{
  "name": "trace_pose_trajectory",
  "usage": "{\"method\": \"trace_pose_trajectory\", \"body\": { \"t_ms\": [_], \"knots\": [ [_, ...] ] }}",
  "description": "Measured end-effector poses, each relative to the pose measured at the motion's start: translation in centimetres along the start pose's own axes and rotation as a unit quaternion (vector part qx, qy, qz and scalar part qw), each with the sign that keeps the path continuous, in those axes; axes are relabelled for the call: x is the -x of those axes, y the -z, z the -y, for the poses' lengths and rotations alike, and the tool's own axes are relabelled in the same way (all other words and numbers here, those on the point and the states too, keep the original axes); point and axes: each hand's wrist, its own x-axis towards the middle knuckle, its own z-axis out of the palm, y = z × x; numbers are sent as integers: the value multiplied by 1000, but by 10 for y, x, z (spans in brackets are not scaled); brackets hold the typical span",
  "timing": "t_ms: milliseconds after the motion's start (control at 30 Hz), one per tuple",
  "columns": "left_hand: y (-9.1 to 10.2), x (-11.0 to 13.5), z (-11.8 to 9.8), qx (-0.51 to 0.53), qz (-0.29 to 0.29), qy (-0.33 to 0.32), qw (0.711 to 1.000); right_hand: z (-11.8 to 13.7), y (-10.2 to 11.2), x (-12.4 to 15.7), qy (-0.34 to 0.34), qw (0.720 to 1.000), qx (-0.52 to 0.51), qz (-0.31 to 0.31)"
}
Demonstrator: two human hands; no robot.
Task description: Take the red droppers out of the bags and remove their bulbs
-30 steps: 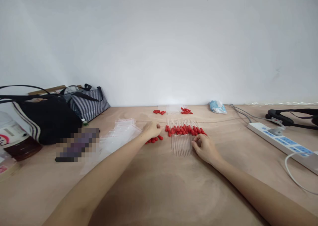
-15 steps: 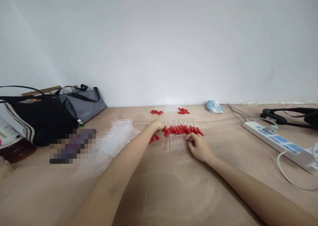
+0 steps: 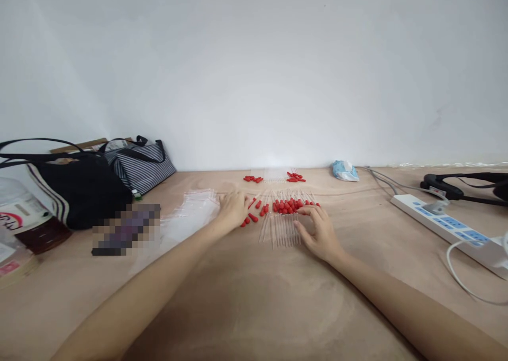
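Observation:
Glass droppers with red rubber bulbs (image 3: 286, 206) lie side by side in a row on the table, and their clear tubes (image 3: 284, 233) point both toward me and away. My right hand (image 3: 320, 234) rests at the right end of this row, thumb and fingers apart, fingertips touching the bulbs. To the left of the row are several loose droppers (image 3: 264, 209) at mixed angles. Over the leftmost of these is my left hand (image 3: 233, 208), palm down with its fingers apart; its fingertips are partly hidden.
Clear zip bags (image 3: 192, 213) lie spread at the left, near a pixelated dark object (image 3: 126, 228). Black and striped bags (image 3: 145, 165) and a bottle stand beyond. More red-bulbed droppers (image 3: 296, 177) lie by the wall. A tissue pack (image 3: 344, 170) and power strip (image 3: 446, 223) are at the right.
My left hand has moved left and toward me from the row's left end, and several droppers now lie apart from the row. My right hand has opened and reached up to the bulbs.

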Motion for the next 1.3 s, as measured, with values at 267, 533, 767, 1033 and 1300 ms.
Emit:
{"method": "trace_pose_trajectory", "body": {
  "t_ms": [267, 533, 767, 1033, 1300],
  "knots": [
    [-27, 74, 20, -237, -180, -344, 890, 40, -7, -2, 171, 982, 71, 47],
    [-29, 75, 17, -60, -167, -398, 900, 41, -12, 4, 200, 979, 37, 34],
    [-28, 77, 23, 8, -151, -445, 883, 44, -5, 7, 227, 973, 14, 28],
    [-22, 82, 17, -19, -127, -436, 891, 50, 3, 7, 206, 975, 33, 79],
    [-13, 77, 40, 19, -131, -391, 911, 19, 19, 10, 145, 985, 55, 72]
  ]
}}
